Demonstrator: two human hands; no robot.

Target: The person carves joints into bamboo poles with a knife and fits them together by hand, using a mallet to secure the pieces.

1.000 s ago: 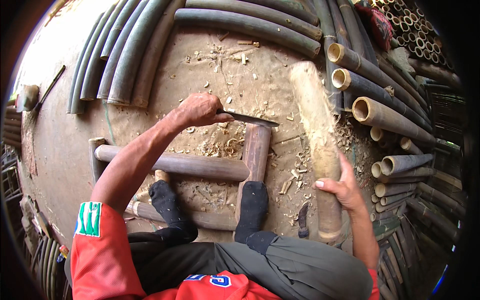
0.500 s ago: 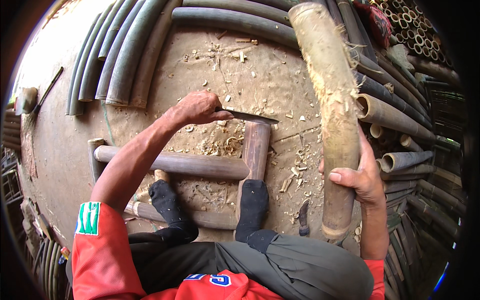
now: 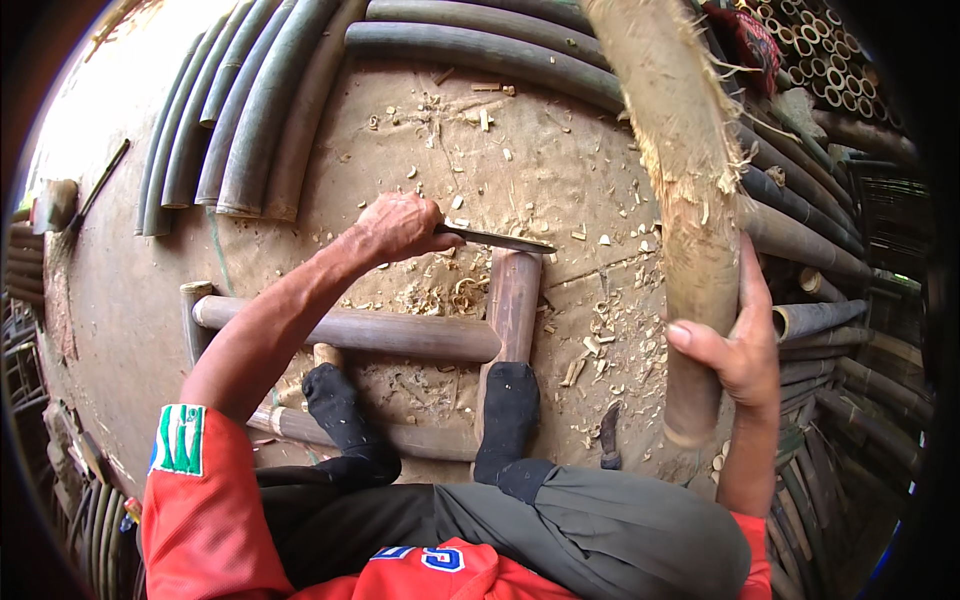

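My left hand [image 3: 400,226] is closed round the handle of a knife [image 3: 505,241], its blade pointing right, over or against the far end of a short bamboo piece [image 3: 514,305]; contact is unclear. On the right, my right hand [image 3: 738,350] grips a thick bamboo pole [image 3: 700,225] near its lower end, thumb in front and fingers behind. The pole's upper part is scraped pale with frayed fibres, its lower part brown and smooth, and its top runs out of view. A bamboo crosspiece [image 3: 400,332] meets the short piece beneath my left forearm.
Shavings [image 3: 440,297] and chips litter the ground. Dark bamboo poles [image 3: 260,110] lie at the far left, with others [image 3: 480,45] along the back. Cut tubes [image 3: 815,320] are stacked at the right. My socked feet rest by the bamboo frame; a small dark tool [image 3: 609,437] lies nearby.
The bamboo pole in my right hand has shifted right and upward, its top leaving the view. My left hand and the knife have dropped slightly nearer.
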